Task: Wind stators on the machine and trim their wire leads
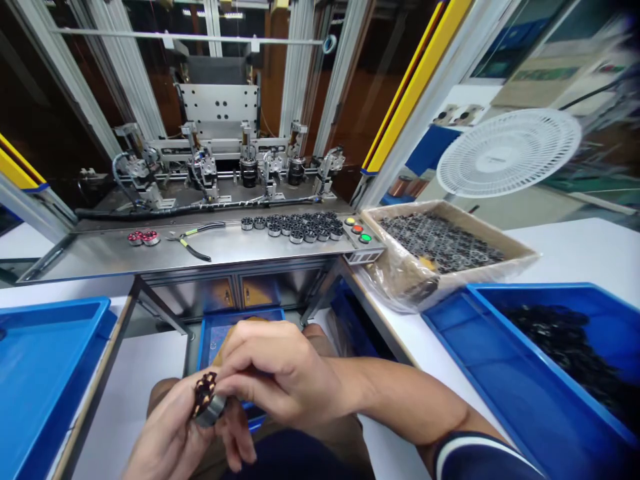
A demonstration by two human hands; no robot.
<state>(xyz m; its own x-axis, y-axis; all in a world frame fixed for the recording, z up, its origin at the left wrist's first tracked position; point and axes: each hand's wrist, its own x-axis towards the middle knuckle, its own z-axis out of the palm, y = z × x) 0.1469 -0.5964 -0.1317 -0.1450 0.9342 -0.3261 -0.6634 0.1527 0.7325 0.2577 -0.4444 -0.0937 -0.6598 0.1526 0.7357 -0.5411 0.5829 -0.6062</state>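
The fingers of the right hand (277, 373) cover part of the copper-wound core (209, 405); I cannot see their exact contact. The bottom edge cuts off the left wrist and dark sleeve (483, 460). Side edges crop the blue tray (47, 380) and blue bin (480, 353). I cannot read the fan hub's (495, 161) lettering: too small.

Your head-worn camera looks forward and down from above your lap, with your left hand (167, 427) and right hand (283, 370) closest to the lens, at the lower middle of the view. It faces the front edge of the metal tabletop (107, 252) at middle distance, covering both front corners. Beyond the rear edge, the view reaches the machine (220, 110) from its front, slightly above.
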